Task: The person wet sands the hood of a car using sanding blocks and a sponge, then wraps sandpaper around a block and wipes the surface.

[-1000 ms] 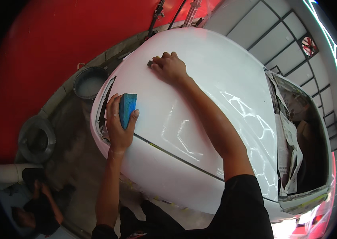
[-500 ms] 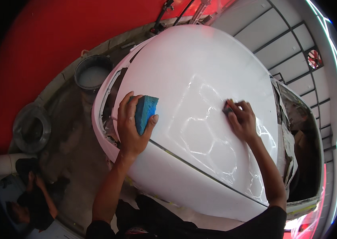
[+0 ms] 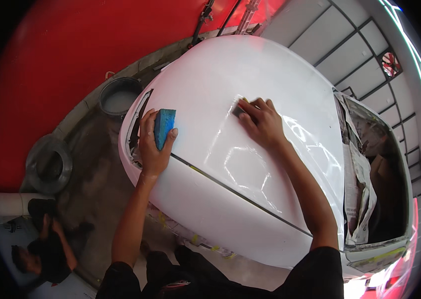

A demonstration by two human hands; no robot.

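Observation:
A white car hood (image 3: 230, 70) with a glossy, wet-looking surface fills the middle of the view. My left hand (image 3: 154, 147) is closed around a blue sponge (image 3: 165, 127) by the hood's left edge, thumb on one side and fingers on the other. Over the middle of the hood, my right hand (image 3: 263, 122) presses a small dark block (image 3: 239, 110) against the paint. The fingers cover most of that block, so its exact kind is hard to make out. A reddish edge shows at its top.
A dark bucket (image 3: 120, 97) of cloudy liquid stands left of the car, near a coiled ring (image 3: 48, 164) on the floor. Another person (image 3: 48, 249) sits at the lower left. Paper (image 3: 357, 184) covers part of the windshield opening. A red wall (image 3: 71, 55) rises behind.
My right hand has slid the dark block leftward and farther up the hood. My left hand, still holding the sponge, has shifted a little left and up in view.

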